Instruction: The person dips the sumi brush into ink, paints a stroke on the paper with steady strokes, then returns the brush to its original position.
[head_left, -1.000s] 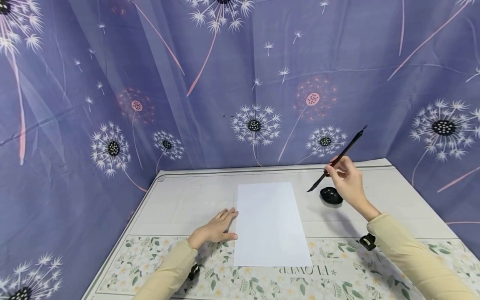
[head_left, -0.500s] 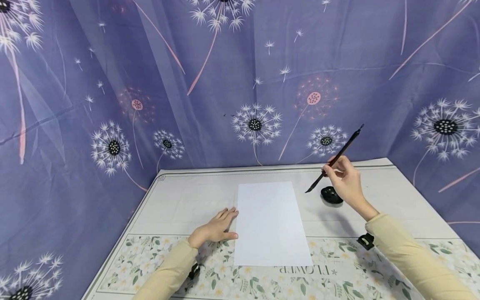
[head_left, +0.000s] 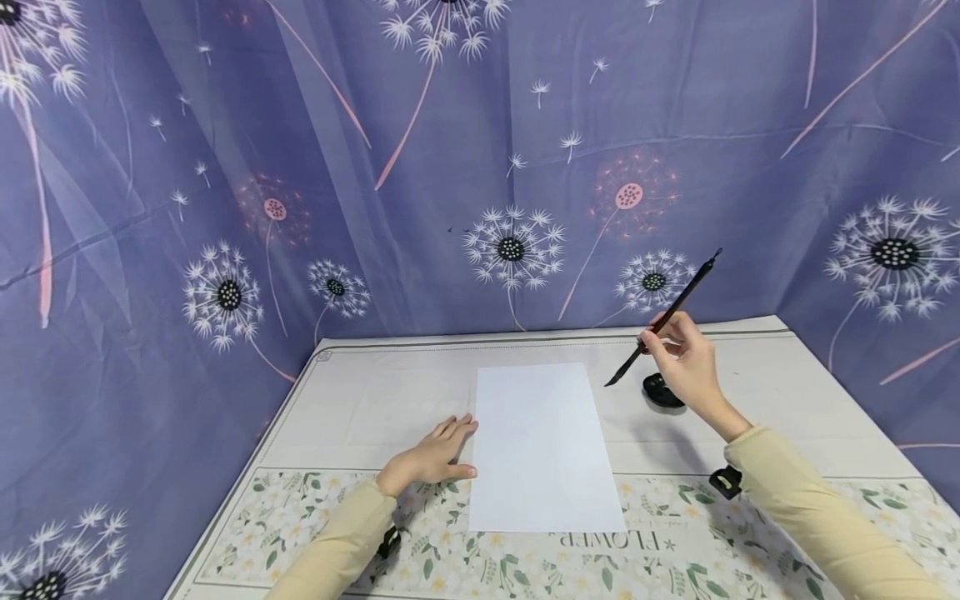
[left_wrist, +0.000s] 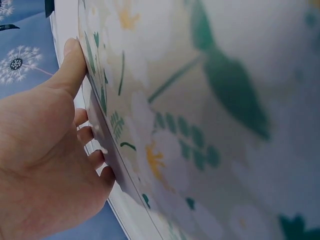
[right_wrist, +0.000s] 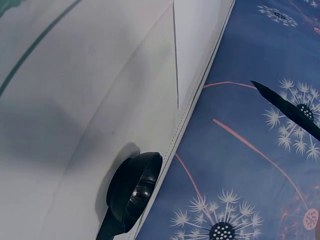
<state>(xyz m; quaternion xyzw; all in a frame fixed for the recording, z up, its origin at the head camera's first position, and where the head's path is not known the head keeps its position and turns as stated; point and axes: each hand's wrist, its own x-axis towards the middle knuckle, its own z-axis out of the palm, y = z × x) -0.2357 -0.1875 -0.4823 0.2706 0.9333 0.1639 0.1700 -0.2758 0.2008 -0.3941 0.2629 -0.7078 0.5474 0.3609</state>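
Observation:
My right hand (head_left: 688, 360) pinches a dark writing brush (head_left: 678, 300) between thumb and fingers, held tilted with its black tip pointing down and left. That tip hangs just right of a white sheet of paper (head_left: 546, 450), which looks blank. In the right wrist view the brush's dark pointed tip (right_wrist: 282, 102) shows at the right edge. Under my right hand sits a small black ink dish (head_left: 662, 392), partly covered by the hand. My left hand (head_left: 431, 454) lies with fingers spread, fingertips at the paper's left edge; its thumb and fingers also show in the left wrist view.
A pale cloth (head_left: 375, 392) with a floral band and upside-down lettering covers the table. Purple curtains (head_left: 420, 275) printed with dandelions stand behind and at both sides. Black wrist straps (head_left: 726, 482) show under the sleeves.
My right hand has moved slightly left with the brush, bringing its tip closer to the paper's right edge. My left hand and the paper stay in place.

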